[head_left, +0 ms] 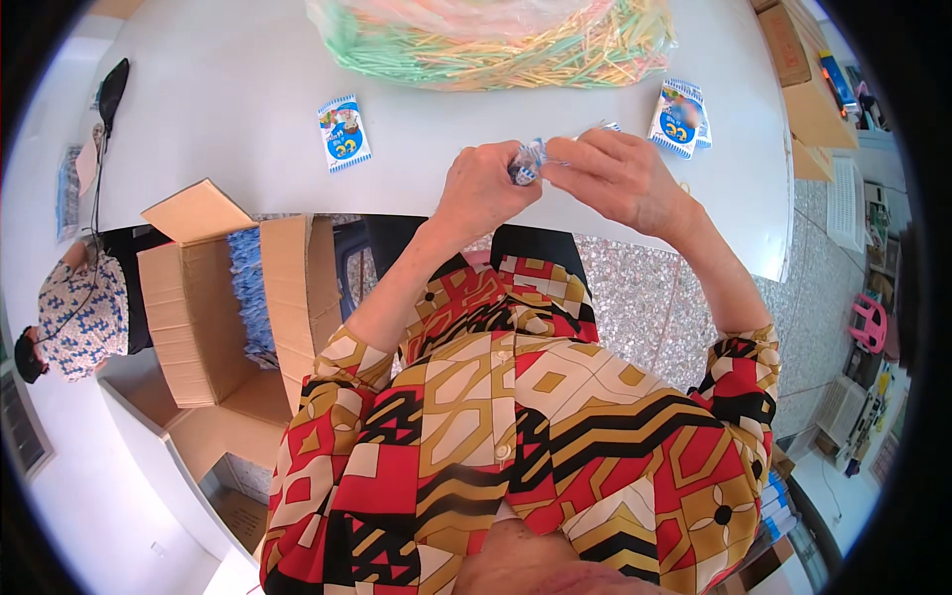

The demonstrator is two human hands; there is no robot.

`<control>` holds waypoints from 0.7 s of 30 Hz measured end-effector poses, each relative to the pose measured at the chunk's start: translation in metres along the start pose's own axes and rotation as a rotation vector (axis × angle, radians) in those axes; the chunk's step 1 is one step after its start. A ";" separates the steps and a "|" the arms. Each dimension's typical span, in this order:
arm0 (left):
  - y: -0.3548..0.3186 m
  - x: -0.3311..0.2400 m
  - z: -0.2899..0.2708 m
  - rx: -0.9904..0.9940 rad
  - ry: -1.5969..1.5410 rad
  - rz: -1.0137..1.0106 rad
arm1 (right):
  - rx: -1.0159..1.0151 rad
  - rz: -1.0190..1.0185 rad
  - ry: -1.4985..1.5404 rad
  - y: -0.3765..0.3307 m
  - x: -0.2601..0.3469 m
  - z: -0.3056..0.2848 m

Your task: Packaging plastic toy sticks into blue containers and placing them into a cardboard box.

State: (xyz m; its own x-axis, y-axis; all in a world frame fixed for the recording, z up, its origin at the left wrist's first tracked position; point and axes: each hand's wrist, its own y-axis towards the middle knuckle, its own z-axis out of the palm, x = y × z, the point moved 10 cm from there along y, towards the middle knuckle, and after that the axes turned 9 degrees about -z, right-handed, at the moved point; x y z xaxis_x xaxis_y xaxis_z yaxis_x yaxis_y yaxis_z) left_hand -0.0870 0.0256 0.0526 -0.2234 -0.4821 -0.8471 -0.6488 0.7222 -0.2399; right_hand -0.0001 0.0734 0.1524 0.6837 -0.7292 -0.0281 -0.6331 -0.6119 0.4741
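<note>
Near the table's front edge, my left hand [486, 188] is closed round a small, crumpled blue-and-white packet [527, 162], whose end sticks out past the thumb and forefinger. My right hand [625, 178] meets it from the right, thumb and fingers pinched on the packet's clear, shiny edge. Part of another white-and-blue piece shows behind the right fingers, too covered to make out. One flat blue-and-white packet [344, 133] lies on the table to the left of my hands. To their right, a small stack of similar packets [679, 119] lies slightly fanned.
A big clear plastic bag [496, 59] of thin pastel sticks lies at the table's far side. At the left, an open cardboard box [203, 317] holds a row of blue packets [254, 297]. Another person [89, 307] is farther left. Cartons [808, 89] stand beyond the table's right edge.
</note>
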 end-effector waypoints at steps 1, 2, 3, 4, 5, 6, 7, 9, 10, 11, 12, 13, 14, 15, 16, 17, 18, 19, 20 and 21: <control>-0.001 0.000 -0.001 0.000 0.000 0.000 | 0.000 0.000 0.000 -0.001 0.001 -0.001; -0.002 -0.001 0.000 0.010 0.008 0.007 | 0.015 -0.055 -0.016 0.000 0.007 0.000; -0.003 -0.002 0.001 0.021 0.015 0.014 | 0.030 -0.109 -0.032 0.000 0.013 0.000; -0.003 -0.003 0.000 0.021 0.015 0.014 | 0.030 -0.109 -0.032 0.001 0.013 -0.001; -0.004 -0.004 0.001 0.025 -0.002 0.008 | 0.072 -0.128 -0.022 0.002 0.016 0.000; -0.004 -0.004 0.001 0.028 -0.020 0.002 | 0.114 -0.148 -0.013 0.003 0.018 0.003; -0.004 -0.006 0.000 0.027 -0.020 0.003 | 0.114 -0.149 -0.014 0.003 0.017 0.004; -0.005 -0.011 0.000 0.031 -0.021 0.023 | 0.050 -0.054 0.121 0.002 0.008 0.001; -0.005 -0.012 0.000 0.030 -0.022 0.027 | 0.052 -0.055 0.117 0.002 0.009 0.003; -0.004 -0.009 -0.001 0.035 -0.002 0.021 | 0.074 0.038 0.214 0.000 0.000 0.012; -0.004 -0.007 -0.001 0.039 0.019 0.017 | 0.095 0.130 0.310 -0.001 -0.008 0.020; -0.006 -0.006 -0.001 0.031 0.023 0.025 | 0.092 0.122 0.300 0.002 -0.005 0.020; -0.009 -0.006 -0.005 -0.018 0.038 0.067 | 0.078 0.172 0.380 0.008 -0.006 0.021; -0.010 -0.011 -0.007 -0.059 0.048 0.119 | 0.070 0.228 0.451 0.008 -0.009 0.021; -0.011 -0.015 -0.005 -0.033 0.031 0.149 | 0.079 0.258 0.483 0.006 -0.012 0.024; -0.014 -0.022 -0.008 -0.049 -0.046 0.226 | 0.122 0.285 0.540 0.008 -0.013 0.025; -0.016 -0.025 -0.011 -0.060 -0.099 0.261 | 0.113 0.304 0.573 0.011 -0.014 0.023; -0.016 -0.027 -0.015 -0.071 -0.153 0.296 | 0.103 0.322 0.607 0.015 -0.015 0.022; -0.016 -0.027 -0.015 -0.079 -0.151 0.311 | 0.079 0.331 0.665 0.017 -0.015 0.020; -0.017 -0.030 -0.018 -0.090 -0.185 0.370 | 0.078 0.322 0.651 0.021 -0.016 0.018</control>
State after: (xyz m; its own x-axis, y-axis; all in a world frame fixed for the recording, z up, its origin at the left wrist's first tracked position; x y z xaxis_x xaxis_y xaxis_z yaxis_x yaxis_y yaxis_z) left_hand -0.0817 0.0190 0.0909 -0.3243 -0.0955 -0.9411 -0.6117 0.7800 0.1317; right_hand -0.0307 0.0669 0.1469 0.5211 -0.5615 0.6428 -0.8466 -0.4358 0.3056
